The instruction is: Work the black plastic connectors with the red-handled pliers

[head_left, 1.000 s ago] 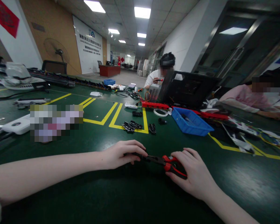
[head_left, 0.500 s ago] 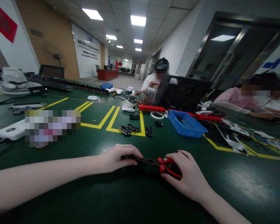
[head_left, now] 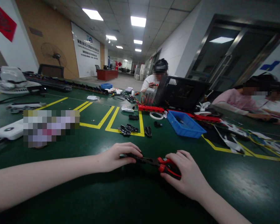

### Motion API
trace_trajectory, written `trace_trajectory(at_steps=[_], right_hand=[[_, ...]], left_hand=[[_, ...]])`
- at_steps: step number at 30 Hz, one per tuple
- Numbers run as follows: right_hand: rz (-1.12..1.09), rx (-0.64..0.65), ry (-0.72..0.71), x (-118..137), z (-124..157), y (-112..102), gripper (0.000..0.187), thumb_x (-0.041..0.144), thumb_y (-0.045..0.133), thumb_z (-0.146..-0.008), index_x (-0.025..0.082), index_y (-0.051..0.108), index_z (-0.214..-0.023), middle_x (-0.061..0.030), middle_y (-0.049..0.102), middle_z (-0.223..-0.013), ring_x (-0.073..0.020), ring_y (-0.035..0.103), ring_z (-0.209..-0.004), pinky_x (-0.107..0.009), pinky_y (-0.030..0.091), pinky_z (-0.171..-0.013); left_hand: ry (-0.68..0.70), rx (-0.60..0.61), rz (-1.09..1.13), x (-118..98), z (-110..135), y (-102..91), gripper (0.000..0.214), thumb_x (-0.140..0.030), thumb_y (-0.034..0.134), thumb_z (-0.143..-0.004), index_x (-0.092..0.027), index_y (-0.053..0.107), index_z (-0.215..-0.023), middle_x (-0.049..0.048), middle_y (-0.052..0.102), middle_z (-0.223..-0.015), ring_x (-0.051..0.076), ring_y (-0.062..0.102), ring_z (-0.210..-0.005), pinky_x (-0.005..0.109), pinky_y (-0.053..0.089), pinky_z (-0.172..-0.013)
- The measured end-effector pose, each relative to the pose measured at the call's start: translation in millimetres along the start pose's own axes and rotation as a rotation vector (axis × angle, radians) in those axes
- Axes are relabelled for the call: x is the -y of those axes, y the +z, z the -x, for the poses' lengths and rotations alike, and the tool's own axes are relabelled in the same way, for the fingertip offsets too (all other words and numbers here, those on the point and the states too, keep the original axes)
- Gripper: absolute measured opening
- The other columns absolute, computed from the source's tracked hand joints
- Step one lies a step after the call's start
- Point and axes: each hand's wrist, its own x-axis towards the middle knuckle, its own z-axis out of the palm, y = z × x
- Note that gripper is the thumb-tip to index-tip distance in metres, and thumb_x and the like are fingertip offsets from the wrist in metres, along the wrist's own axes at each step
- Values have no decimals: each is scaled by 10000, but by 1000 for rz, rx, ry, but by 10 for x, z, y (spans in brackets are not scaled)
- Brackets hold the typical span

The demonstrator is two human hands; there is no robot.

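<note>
My right hand (head_left: 186, 172) is closed around the red and black handles of a pair of pliers (head_left: 163, 165), whose dark jaws point left. Between the thumb and fingers of my left hand (head_left: 121, 157) is a small black part (head_left: 132, 156), mostly covered by the fingers. The jaws' tips meet this part beside my left fingertips; the exact contact is too dark to make out. Both hands are just above the green table (head_left: 102, 199). Beyond them lie several small black parts (head_left: 132, 128), some within a yellow-taped outline.
A blue tray (head_left: 186, 132) stands at the right behind my hands. Behind it are a red power strip (head_left: 151, 108) and a black panel (head_left: 183, 91). A white device (head_left: 10, 130) lies on the left. Co-workers sit across the table and at the right.
Both hands keep almost the same pose, with the pliers still against the black part. The view has shifted very slightly.
</note>
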Motion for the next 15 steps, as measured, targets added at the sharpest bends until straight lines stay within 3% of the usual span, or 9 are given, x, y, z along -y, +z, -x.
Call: trace_trajectory(at_steps=[8,15], right_hand=[[1,34,-10,-49,-1,-14,345,497,657,-793,227,599,-999,-65,711,-961,-257,651,-858,-538,430,-945],[25,-15,-26,-46,-3,-10,354,494,673,-770,224,604,-989,-69,717,-949,-267,658,-862,-519,463,-904]], left_hand=[[14,-27,5,7,3,8,234,-191,621,-929,-166,625,-1161,117,625,-1238,210,604,-1148,388,492,-1002],[10,-18,13,2,9,17,195,-178,624,-920,-157,632,-1114,126,619,-1238,219,613,-1122,390,516,-962]])
